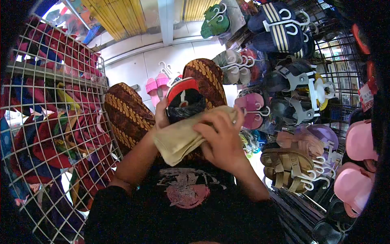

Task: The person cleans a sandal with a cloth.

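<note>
My left hand (161,114) is closed on a dark sandal (185,103) with a red and white edge, held above my lap. A folded beige cloth (178,140) lies across the near end of the sandal and hides part of it. My right hand (221,136) grips the cloth from the right, fingers bent over its top. My left wrist is partly behind the cloth's left end. Patterned brown trousers (126,114) cover my raised knees on both sides of the sandal.
Pink slippers (156,86) lie on the white tiled floor (122,67) beyond my knees. A white wire grid (61,101) with colourful goods stands at left. On the right, a dark rack (341,53) carries hanging footwear, including striped slides (278,30) and brown sandals (286,164).
</note>
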`<state>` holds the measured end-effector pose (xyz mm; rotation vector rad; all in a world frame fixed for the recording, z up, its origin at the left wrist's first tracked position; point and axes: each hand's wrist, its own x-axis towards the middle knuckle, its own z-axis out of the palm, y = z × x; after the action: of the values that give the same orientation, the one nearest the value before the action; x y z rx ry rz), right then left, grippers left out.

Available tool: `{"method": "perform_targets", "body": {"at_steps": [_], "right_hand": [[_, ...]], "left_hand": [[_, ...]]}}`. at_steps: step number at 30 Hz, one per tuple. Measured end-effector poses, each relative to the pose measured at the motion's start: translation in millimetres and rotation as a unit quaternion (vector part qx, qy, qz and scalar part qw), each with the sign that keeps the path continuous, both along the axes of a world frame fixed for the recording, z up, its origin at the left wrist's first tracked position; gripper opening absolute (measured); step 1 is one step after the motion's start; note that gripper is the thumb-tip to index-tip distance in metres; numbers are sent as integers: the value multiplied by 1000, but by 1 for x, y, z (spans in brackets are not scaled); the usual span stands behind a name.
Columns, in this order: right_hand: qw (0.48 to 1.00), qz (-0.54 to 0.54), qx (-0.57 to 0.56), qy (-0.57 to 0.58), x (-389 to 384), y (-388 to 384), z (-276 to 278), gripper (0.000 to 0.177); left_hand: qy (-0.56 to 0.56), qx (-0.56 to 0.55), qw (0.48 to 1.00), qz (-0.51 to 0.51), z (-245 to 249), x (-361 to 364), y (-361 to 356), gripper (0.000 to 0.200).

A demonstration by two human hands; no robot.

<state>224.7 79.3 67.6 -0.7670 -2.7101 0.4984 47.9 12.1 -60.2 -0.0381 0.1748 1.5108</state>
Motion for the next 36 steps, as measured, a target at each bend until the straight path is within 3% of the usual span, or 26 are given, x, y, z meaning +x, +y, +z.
{"method": "perform_targets", "body": {"at_steps": [2,3,6,10,11,14,15,16,18,20,22,23,26,30,33,36], "right_hand": [[999,0,6,37,-2,2,-7,52],[997,-38,48,47,-2,8,-11,46],[994,-107,22,11,3,20,-14,41],[997,9,-63,51,-1,14,-2,40],[996,-5,-80,29,0,14,-2,39],[994,-33,-102,-21,7,25,-11,37],[995,-34,-92,-28,12,34,-17,36],[995,-35,-81,-34,14,38,-20,35],[993,25,-111,-17,13,38,-16,35],[990,82,-107,-35,10,34,-14,35],[993,26,-93,-68,12,39,-21,37],[993,-2,-85,-84,13,41,-24,38],[993,22,-83,-84,10,47,-22,40],[988,53,-144,-15,7,41,-16,47],[985,-21,-168,0,21,57,-31,46],[992,-22,-120,20,22,59,-42,50]], "left_hand": [[18,-12,1000,10,-2,-1,5,79],[79,4,997,13,6,-2,6,82],[232,-63,970,42,34,3,19,81],[30,28,999,-9,8,-3,21,73],[117,-9,993,20,8,-2,19,71],[157,17,987,40,10,-1,19,70],[224,-55,970,72,15,4,22,75],[251,-59,964,62,19,3,20,75],[304,-67,949,43,21,1,18,75],[261,-52,963,49,8,1,18,78],[270,-79,959,47,15,0,17,79],[224,-11,973,46,11,0,16,62],[217,-19,975,43,12,1,17,62],[160,-27,987,6,5,-6,13,64],[194,-7,981,2,6,-8,15,68],[201,-35,979,-6,4,-10,19,69]]}}
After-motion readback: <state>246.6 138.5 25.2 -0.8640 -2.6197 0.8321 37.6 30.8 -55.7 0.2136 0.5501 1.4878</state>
